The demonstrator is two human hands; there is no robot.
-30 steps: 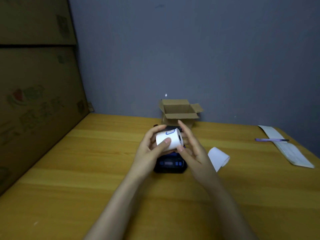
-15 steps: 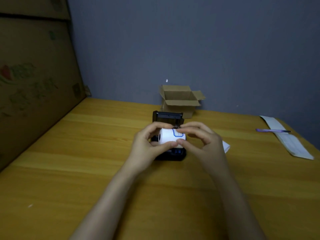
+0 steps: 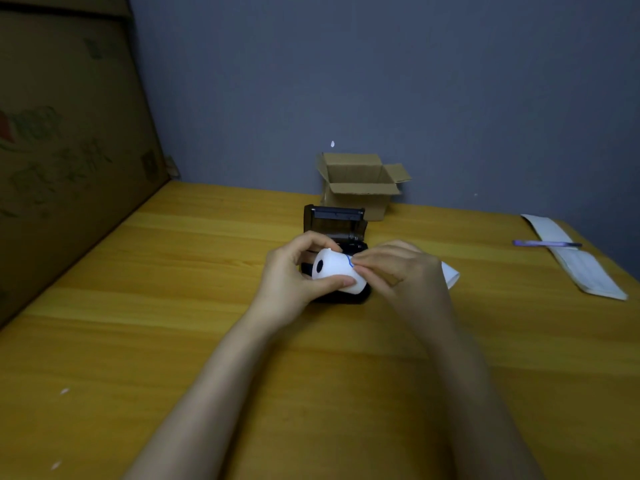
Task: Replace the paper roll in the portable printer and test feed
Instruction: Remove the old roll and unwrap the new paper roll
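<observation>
paper roll (image 3: pixel 334 270) turned, core hole now showing

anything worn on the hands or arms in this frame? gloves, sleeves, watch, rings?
Nothing worn that shows. Both the left hand and the right hand are bare: no gloves. Both forearms are bare from the wrists down to the bottom edge of the frame, with no sleeve cuff in sight. No watch, band or bracelet at either wrist. No rings visible, though some fingers are partly hidden.
</observation>
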